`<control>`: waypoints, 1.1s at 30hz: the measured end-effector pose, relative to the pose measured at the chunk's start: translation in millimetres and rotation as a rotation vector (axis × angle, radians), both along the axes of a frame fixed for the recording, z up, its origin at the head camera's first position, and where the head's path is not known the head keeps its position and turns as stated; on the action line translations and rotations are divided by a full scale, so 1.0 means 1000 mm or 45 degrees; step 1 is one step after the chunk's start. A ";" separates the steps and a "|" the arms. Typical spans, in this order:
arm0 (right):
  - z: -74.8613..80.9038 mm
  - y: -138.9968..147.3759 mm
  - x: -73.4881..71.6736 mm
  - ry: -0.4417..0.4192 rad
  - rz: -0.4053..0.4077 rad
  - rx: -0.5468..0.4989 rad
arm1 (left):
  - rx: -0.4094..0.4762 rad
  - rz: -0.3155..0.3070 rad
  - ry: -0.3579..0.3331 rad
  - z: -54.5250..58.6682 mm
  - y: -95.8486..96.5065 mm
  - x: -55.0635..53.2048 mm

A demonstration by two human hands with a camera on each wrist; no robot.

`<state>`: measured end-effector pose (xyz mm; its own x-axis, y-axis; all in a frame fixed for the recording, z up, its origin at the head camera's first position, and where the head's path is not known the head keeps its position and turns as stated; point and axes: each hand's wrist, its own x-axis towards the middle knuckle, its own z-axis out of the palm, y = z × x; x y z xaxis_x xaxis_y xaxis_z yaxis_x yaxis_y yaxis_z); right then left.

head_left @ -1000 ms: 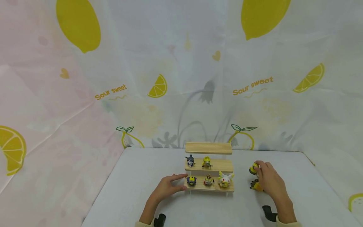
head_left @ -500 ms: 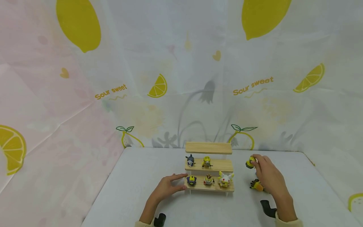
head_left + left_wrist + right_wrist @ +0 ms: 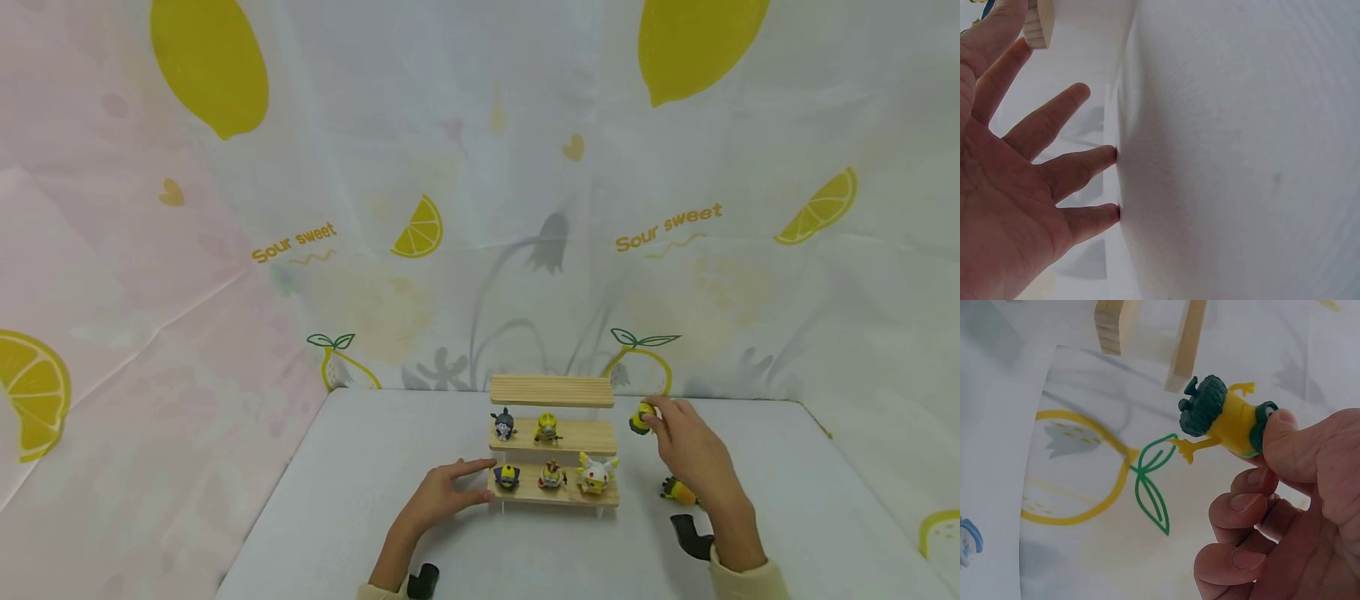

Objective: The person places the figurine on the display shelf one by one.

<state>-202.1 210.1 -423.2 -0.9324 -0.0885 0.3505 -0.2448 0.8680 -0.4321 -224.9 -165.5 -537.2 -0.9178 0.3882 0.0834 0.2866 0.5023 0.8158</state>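
My right hand (image 3: 693,450) is raised at the right of the wooden tiered display stand (image 3: 577,437). Its thumb and fingers pinch a yellow and dark green toy figure (image 3: 1235,422) by the head end; in the right wrist view the figure lies sideways, green skirt-like base pointing left, small yellow arms sticking out. My left hand (image 3: 442,500) rests at the stand's left end. There the index finger and thumb touch the lowest board, and in the left wrist view the other fingers (image 3: 1079,165) are spread, two tips at the white tabletop.
A white, big-eared figure (image 3: 596,475) and two smaller ones stand on the lowest board. A grey figure (image 3: 503,425) and a yellow one (image 3: 547,428) stand on the middle board. On the table at right lies an orange-brown figure (image 3: 680,491). A lemon-print cloth hangs behind.
My right hand has lifted the yellow and green figure from near the orange-brown one and carried it left and back, toward the stand. The left hand stays where it was.
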 end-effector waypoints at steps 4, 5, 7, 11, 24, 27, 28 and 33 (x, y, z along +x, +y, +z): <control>0.000 -0.009 -0.002 0.001 0.018 -0.008 | 0.006 -0.001 -0.005 0.000 0.000 0.000; 0.000 -0.011 -0.002 -0.001 0.019 -0.010 | 0.008 -0.002 -0.008 0.000 0.000 0.000; -0.001 -0.014 -0.003 0.006 0.025 -0.010 | 0.009 -0.001 -0.017 0.000 0.001 0.000; -0.001 -0.019 -0.004 0.012 0.033 -0.013 | 0.004 0.002 -0.018 -0.001 0.001 0.000; -0.006 -0.032 -0.015 0.029 0.101 -0.003 | -0.004 -0.003 -0.005 0.002 0.000 0.001; -0.007 -0.036 -0.016 0.004 0.122 -0.005 | -0.007 0.000 -0.005 0.001 0.000 0.000; -0.008 -0.037 -0.016 -0.005 0.127 -0.007 | -0.009 0.002 -0.005 0.000 0.000 0.000; -0.011 -0.042 -0.019 -0.047 0.138 0.005 | -0.016 0.009 -0.004 -0.001 0.000 0.000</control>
